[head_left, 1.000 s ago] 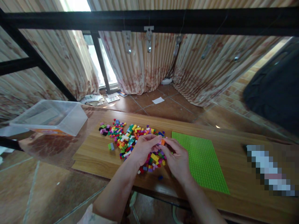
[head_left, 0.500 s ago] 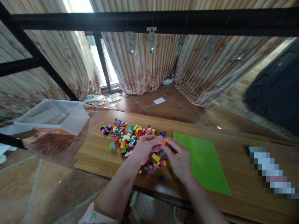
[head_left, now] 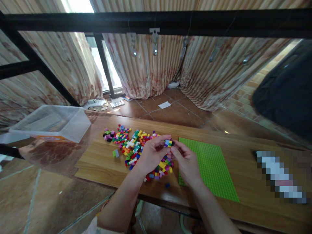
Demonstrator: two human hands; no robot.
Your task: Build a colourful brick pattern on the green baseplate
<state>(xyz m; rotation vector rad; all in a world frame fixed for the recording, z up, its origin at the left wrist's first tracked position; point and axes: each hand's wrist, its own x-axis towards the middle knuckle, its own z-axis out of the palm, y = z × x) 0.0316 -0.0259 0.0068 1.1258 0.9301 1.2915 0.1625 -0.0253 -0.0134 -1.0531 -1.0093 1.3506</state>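
Bare left hand (head_left: 152, 156) and bare right hand (head_left: 188, 162) close together above a long wood-grained brown counter (head_left: 99, 165), fingertips almost meeting. Pinched between left thumb and fingers: a small joined cluster of blue, yellow and green plastic bricks (head_left: 168, 143). At its 4 o'clock edge, right thumb and forefinger drawn together; impossible to judge from this view any grip or mere touch there. Just changed: half a second ago, an orange face at the fingertips; now, blue and yellow faces outward, left fingers lifted and more widely arched, no orange in sight there. By the look of it, a turning-over of the piece in the grasp, hence handling of joined bricks rather than picking of loose ones. From 7 to 10 o'clock of the hands, a loose multicoloured heap of small plastic bricks (head_left: 131, 143). At 4 o'clock, partly hidden by the right hand, a flat bright-green studded plastic baseplate (head_left: 212, 169). At 6 o'clock, near the counter's edge, a lone dark-blue plastic brick (head_left: 167, 185)
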